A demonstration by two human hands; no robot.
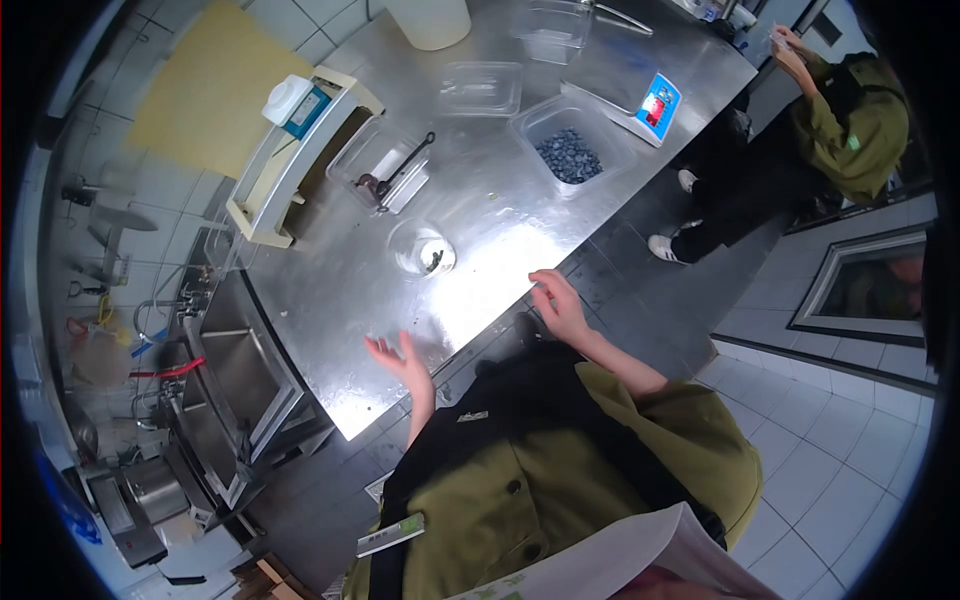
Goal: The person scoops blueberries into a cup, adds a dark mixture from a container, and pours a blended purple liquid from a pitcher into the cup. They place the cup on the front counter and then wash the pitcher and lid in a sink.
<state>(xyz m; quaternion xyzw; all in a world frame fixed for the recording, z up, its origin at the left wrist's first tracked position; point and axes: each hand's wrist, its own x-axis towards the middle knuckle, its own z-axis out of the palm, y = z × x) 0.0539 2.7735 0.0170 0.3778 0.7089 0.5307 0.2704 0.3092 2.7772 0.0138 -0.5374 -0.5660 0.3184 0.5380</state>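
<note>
My left hand (405, 366) hovers over the near edge of the steel table with its fingers spread, holding nothing. Just past the table's edge is my right hand (560, 303), its fingers extended and slightly bent, with nothing visible in it. Beyond both hands stands a round clear container (398, 245) with something small and dark at its bottom. A clear rectangular tub (350, 160) behind it holds a dark long-handled utensil (408, 160). Farther right, another clear tub (612, 150) contains dark blue berries (568, 157) that look like blueberries.
A digital scale (655, 108) sits at the table's right edge, near a clear shallow container (480, 88). A small rack (300, 165) carries a white-capped bottle (288, 98). Sinks (235, 365) adjoin the table at left. A co-worker (850, 130) stands at right, hands raised.
</note>
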